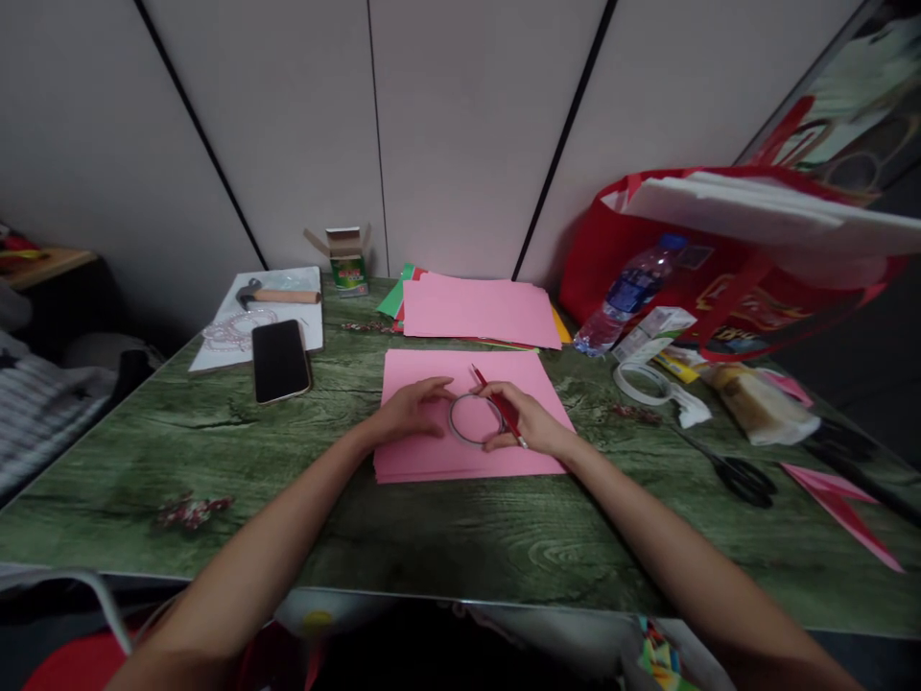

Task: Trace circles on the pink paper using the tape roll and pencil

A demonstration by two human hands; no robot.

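Observation:
A stack of pink paper (432, 463) lies in front of me on the table. On it sits a thin grey ring (451, 423), with pink showing through its middle. My left hand (415, 411) is at the ring's left side, thumb and fingers spread apart; it seems to hold nothing. My right hand (529, 422) holds a red pencil (508, 413) slanting across its fingers. Its fingertips also reach the ring's right edge, and whether they grip it is hard to tell.
Behind lies more coloured paper (479, 309). To the left are a phone (280, 361), a hammer (288, 297) and a small green box (348, 271). On the right stand a bottle (625, 296) and red bag (597, 250), with tape (640, 382) and scissors (741, 477) nearer.

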